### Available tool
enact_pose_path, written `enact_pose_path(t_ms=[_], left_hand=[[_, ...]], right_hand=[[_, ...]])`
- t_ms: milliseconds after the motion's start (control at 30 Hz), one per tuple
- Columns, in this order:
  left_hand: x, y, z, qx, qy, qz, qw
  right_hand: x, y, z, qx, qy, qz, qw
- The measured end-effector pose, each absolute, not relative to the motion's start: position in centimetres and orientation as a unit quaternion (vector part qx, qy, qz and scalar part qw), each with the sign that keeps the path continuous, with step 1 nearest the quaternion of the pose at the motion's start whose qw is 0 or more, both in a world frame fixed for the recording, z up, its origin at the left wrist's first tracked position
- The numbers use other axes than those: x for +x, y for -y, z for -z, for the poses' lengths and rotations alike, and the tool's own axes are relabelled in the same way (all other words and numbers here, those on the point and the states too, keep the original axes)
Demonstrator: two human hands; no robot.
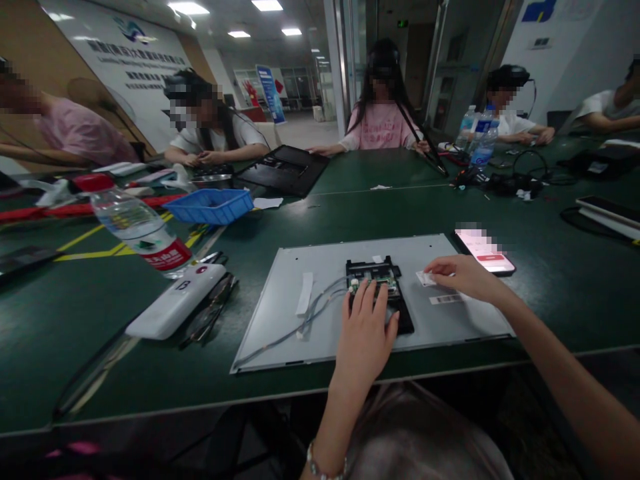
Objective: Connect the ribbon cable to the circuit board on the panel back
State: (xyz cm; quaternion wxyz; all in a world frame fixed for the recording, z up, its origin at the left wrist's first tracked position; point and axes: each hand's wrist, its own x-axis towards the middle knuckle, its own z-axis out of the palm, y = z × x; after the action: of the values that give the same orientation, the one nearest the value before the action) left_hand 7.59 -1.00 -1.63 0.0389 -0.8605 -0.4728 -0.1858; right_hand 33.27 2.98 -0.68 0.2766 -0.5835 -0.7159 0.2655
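A grey flat metal-backed panel (280,313), like the back of a display, lies on the table before me. On it sits a black bracket (404,319) with a green circuit board (391,285), and thin grey cables (320,308) run from it to the left. My left hand (366,327) rests over the bracket and board, fingers stretched out and slightly apart. My right hand (467,277) hovers at the panel's right side, thumb and fingers pinched beside a small white label (425,279). Whatever is between those fingertips is hidden. A barcode label (447,299) sits below that hand.
Left of the panel are a white power bank (177,300), eyeglasses (213,310), a water bottle (143,230) and a blue tray (213,205). A lit phone (485,252) lies at the panel's right corner. Several people sit around the green table (330,217), with a black plastic cover (285,170) opposite.
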Motion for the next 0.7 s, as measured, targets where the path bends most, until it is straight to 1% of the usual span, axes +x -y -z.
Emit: enact_pose_path(t_ms=[200, 300, 400, 700], left_hand=[[7.7, 1.1, 1.6, -0.861, 0.473, 0.184, 0.037], [7.7, 1.1, 1.6, -0.863, 0.469, 0.186, 0.039], [7.7, 1.1, 1.7, -0.863, 0.468, 0.188, 0.037], [8.6, 1.3, 0.6, -0.854, 0.480, 0.199, 0.035]], right_hand=[[31.0, -4.3, 0.9, -0.523, 0.682, -0.407, 0.310], [30.1, -4.4, 1.3, -0.502, 0.675, -0.444, 0.309], [29.8, -4.4, 1.7, -0.497, 0.682, -0.438, 0.311], [29.3, -4.1, 2.1, -0.504, 0.716, -0.356, 0.327]])
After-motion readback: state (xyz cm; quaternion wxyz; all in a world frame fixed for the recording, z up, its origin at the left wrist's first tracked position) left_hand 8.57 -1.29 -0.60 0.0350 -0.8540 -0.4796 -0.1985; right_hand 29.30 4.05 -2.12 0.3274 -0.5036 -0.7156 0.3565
